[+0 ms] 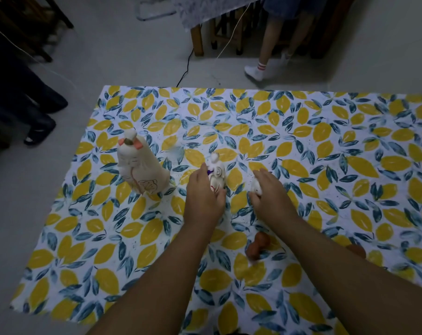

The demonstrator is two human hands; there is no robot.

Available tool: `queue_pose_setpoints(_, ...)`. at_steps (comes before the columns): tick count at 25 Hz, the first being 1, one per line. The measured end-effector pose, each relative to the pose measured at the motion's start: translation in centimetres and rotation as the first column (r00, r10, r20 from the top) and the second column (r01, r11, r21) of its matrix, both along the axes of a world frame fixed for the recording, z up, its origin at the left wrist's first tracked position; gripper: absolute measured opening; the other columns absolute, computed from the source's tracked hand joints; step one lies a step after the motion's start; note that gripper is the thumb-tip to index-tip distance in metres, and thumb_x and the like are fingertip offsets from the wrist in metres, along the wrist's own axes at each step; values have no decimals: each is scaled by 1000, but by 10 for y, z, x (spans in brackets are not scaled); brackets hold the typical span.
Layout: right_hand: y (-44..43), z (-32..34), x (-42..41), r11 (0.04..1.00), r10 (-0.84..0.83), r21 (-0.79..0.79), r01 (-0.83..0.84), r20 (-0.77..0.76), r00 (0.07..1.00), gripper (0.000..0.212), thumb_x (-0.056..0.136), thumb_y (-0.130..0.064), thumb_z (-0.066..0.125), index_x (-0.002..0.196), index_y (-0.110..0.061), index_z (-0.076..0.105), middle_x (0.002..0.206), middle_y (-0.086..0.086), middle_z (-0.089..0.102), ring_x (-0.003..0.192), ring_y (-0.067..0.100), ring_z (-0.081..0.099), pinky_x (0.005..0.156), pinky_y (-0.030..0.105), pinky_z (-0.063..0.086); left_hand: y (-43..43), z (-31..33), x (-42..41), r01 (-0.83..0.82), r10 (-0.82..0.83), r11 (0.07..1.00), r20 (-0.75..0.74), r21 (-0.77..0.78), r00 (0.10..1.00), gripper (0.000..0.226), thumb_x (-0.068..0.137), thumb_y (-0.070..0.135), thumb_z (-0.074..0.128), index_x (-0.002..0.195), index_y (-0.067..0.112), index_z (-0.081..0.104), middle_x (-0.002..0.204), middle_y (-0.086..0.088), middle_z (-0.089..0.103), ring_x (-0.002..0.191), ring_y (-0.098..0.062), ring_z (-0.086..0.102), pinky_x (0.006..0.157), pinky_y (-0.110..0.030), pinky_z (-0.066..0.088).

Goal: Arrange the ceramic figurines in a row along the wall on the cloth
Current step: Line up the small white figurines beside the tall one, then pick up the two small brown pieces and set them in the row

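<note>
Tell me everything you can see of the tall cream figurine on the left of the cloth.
The tall cream figurine looks like matte ceramic, bell-shaped with a wide base and a small rounded top. Orange tabs flank a brownish knot near its top; thin line drawings and a reddish stripe mark its front. It stands upright on the leaf-patterned cloth, left of both hands, and neither hand touches it.

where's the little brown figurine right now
The brown figurine lies on the leaf-print cloth, near the middle of the head view, tucked just left of the right forearm and nearer the camera than the right hand.
</note>
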State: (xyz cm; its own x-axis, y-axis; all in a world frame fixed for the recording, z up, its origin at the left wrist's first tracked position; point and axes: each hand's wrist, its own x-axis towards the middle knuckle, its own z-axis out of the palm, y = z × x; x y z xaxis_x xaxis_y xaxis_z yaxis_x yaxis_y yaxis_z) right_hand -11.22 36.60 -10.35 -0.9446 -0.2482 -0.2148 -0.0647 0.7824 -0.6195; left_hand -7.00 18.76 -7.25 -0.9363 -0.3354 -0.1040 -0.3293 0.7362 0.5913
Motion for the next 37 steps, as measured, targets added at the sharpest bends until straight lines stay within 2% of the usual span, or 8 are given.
queue_pose_setpoints(4, -3, 4, 2, 999, -36, -3, 37, 22, 999, 61, 97, -19, 61, 153, -14, 35, 162, 8, 32, 150, 24, 25, 120, 40, 27, 0, -1, 2, -4, 3, 998, 16, 65, 1000, 80, 92, 25, 69, 154, 6, 24, 154, -14, 38, 144, -28, 32, 115, -40, 35)
queue_pose_setpoints(15, -1, 15, 13, 994, -87, -64, 91, 68, 994, 66, 97, -22, 62, 155, -18, 30, 165, 5, 25, 152, 20, 19, 119, 37, 26, -4, 2, 3, 18, -20, 997, 26, 80, 999, 87, 85, 33, 76, 153, 10, 27, 154, -10, 38, 143, -26, 33, 112, -39, 37)
queue_pose_setpoints(18, 9, 29, 30, 991, -88, -96, 90, 22, 996, 73, 95, -33, 65, 156, -22, 27, 163, 1, 28, 150, 20, 25, 115, 39, 31, 0, 13, 21, 20, -22, 999, -73, -33, 997, 88, 83, 46, 74, 152, 12, 31, 158, -8, 33, 148, -24, 25, 117, -41, 32)
queue_pose_setpoints(23, 42, 42, 79, 990, -40, 130, 59, -145, 989, 66, 94, -44, 61, 152, -23, 36, 153, 1, 45, 140, 23, 41, 111, 45, 39, 36, 27, 72, 158, -179, 982, -262, -100, 948, 70, 89, 41, 68, 147, 10, 42, 156, -9, 39, 148, -24, 27, 118, -44, 31)
queue_pose_setpoints(27, 79, 33, 109, 957, -1, 283, 65, -221, 975, 54, 93, -46, 61, 141, -24, 53, 143, 4, 56, 132, 27, 51, 109, 51, 40, 79, 15, 102, 265, -278, 960, -181, -94, 943, 62, 91, 39, 65, 144, 10, 47, 153, -9, 44, 146, -28, 32, 118, -45, 30)
queue_pose_setpoints(30, 119, 25, 121, 924, -22, 363, 118, -258, 966, 48, 92, -42, 64, 134, -20, 61, 138, 9, 60, 128, 30, 54, 106, 53, 43, 102, -2, 109, 383, -386, 916, 2, -117, 923, 61, 94, 36, 63, 146, 8, 45, 153, -12, 43, 145, -31, 34, 116, -46, 34)
queue_pose_setpoints(33, 160, 17, 126, 896, -183, 374, 238, -176, 967, 53, 95, -43, 59, 141, -19, 53, 145, 9, 54, 133, 31, 48, 107, 53, 42, 115, -13, 108, 411, -396, 909, 160, -70, 904, 56, 100, 28, 57, 149, 8, 39, 154, -12, 39, 143, -31, 34, 111, -43, 40)
queue_pose_setpoints(37, 188, 11, 132, 862, -397, 325, 388, -41, 917, 55, 94, -49, 58, 143, -26, 50, 146, 12, 46, 131, 36, 42, 106, 53, 42, 125, -18, 104, 397, -387, 915, 125, -67, 914, 42, 97, 14, 61, 138, 10, 54, 141, -16, 53, 128, -34, 48, 99, -44, 46)
